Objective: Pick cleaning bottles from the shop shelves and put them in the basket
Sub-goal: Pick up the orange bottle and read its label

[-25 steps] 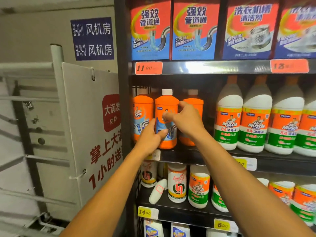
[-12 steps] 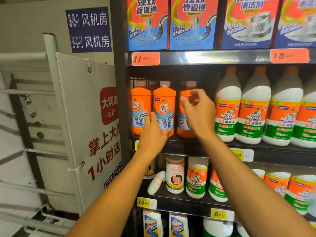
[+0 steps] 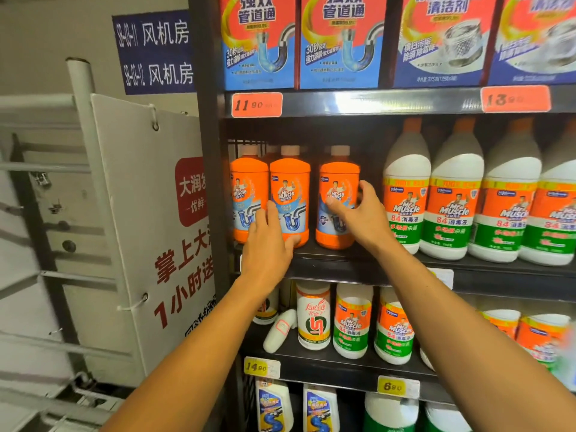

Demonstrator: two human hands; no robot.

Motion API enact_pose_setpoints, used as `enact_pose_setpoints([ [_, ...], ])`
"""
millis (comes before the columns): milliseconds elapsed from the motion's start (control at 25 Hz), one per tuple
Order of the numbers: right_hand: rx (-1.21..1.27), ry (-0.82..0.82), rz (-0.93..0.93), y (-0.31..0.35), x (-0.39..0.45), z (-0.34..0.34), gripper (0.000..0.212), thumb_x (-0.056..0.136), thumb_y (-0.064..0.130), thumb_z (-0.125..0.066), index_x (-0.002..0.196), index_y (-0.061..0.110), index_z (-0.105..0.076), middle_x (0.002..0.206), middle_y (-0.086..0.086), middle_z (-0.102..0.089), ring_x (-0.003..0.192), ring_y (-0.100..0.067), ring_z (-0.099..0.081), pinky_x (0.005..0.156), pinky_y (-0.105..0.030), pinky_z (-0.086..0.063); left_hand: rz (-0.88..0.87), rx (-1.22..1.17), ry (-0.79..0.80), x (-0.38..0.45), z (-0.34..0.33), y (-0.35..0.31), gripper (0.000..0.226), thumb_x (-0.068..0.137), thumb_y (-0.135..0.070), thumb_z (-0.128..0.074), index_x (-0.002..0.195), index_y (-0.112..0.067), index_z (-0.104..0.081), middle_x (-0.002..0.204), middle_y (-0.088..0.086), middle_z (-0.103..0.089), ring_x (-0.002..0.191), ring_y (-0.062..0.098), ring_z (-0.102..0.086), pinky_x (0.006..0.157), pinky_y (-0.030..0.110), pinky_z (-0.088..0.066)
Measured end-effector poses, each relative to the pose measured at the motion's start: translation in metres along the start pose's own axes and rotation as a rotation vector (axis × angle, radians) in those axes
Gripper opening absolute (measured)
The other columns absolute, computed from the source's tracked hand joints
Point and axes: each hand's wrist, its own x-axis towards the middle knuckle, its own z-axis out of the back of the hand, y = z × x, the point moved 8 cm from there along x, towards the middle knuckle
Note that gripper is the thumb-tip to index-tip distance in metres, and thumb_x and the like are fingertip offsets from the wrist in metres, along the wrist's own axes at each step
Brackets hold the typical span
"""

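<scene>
Three orange drain-cleaner bottles with white caps stand on the middle shelf (image 3: 343,260). My left hand (image 3: 268,244) lies flat against the lower front of the middle orange bottle (image 3: 290,188) and the left orange bottle (image 3: 247,188), fingers pointing up and apart, thumb at the middle bottle's base. My right hand (image 3: 364,213) is around the right orange bottle (image 3: 338,185), thumb on its label and fingers behind its right side. The bottle stands on the shelf. No basket is in view.
White Mr Muscle bleach bottles (image 3: 452,207) fill the shelf to the right. Boxes of cleaner (image 3: 258,42) stand on the shelf above, and smaller bottles (image 3: 313,316) on the one below. A white sign board (image 3: 149,229) on a metal frame stands at the left.
My right hand has left the middle orange bottle and taken hold of the right one, which now faces front. My left hand has slid lower on the middle bottle.
</scene>
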Motion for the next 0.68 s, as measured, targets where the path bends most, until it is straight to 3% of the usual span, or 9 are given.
enact_pose_setpoints([
  [120, -0.003, -0.008, 0.009, -0.001, 0.004, 0.001, 0.058, 0.084, 0.037, -0.077, 0.131, 0.02, -0.048, 0.125, 0.0, -0.063, 0.082, 0.002, -0.058, 0.067, -0.014, -0.045, -0.017, 0.014, -0.026, -0.01, 0.003, -0.001, 0.083, 0.092, -0.046, -0.062, 0.154, -0.014, -0.017, 0.148, 0.009, -0.032, 0.133, 0.025, -0.037, 0.098, 0.038, -0.047],
  [240, 0.004, -0.024, 0.02, 0.002, 0.005, 0.004, 0.053, 0.081, 0.035, -0.079, 0.124, 0.022, -0.05, 0.121, 0.001, -0.064, 0.08, 0.003, -0.059, 0.068, -0.015, -0.046, -0.085, -0.054, -0.07, -0.016, 0.009, -0.012, 0.069, 0.093, -0.046, -0.061, 0.147, -0.015, -0.032, 0.144, 0.005, -0.038, 0.131, 0.02, -0.04, 0.097, 0.036, -0.048],
  [440, 0.092, -0.043, 0.019, 0.016, -0.013, 0.024, 0.063, 0.075, 0.033, -0.085, 0.128, 0.015, -0.055, 0.116, 0.001, -0.069, 0.091, -0.004, -0.066, 0.08, -0.029, -0.057, 0.004, -0.61, -0.054, -0.023, 0.02, -0.011, 0.04, 0.09, -0.028, -0.069, 0.127, -0.021, -0.054, 0.118, -0.007, -0.054, 0.1, 0.001, -0.057, 0.078, 0.018, -0.048],
  [520, 0.142, -0.012, 0.014, 0.026, -0.027, 0.035, 0.067, 0.073, 0.034, -0.087, 0.129, 0.015, -0.056, 0.116, 0.002, -0.07, 0.095, -0.006, -0.069, 0.08, -0.03, -0.059, 0.069, -0.768, 0.092, -0.03, 0.01, -0.009, 0.049, 0.086, -0.027, -0.073, 0.13, -0.022, -0.051, 0.122, -0.007, -0.056, 0.101, -0.005, -0.058, 0.079, 0.016, -0.049],
  [600, 0.164, 0.032, 0.01, 0.037, -0.045, 0.042, 0.069, 0.07, 0.037, -0.087, 0.128, 0.016, -0.057, 0.115, 0.003, -0.07, 0.096, -0.009, -0.071, 0.078, -0.03, -0.061, 0.108, -0.884, 0.347, -0.044, -0.008, -0.021, 0.073, 0.077, -0.034, -0.076, 0.141, -0.019, -0.043, 0.131, -0.004, -0.056, 0.116, 0.003, -0.058, 0.088, 0.018, -0.05],
  [680, 0.211, 0.076, 0.003, 0.045, -0.066, 0.044, 0.068, 0.067, 0.039, -0.088, 0.124, 0.016, -0.059, 0.11, 0.003, -0.073, 0.091, -0.008, -0.073, 0.068, -0.025, -0.06, 0.1, -0.987, 0.499, -0.062, -0.02, -0.037, 0.073, 0.07, -0.034, -0.076, 0.137, -0.019, -0.048, 0.131, -0.003, -0.061, 0.118, 0.009, -0.061, 0.088, 0.019, -0.052],
])
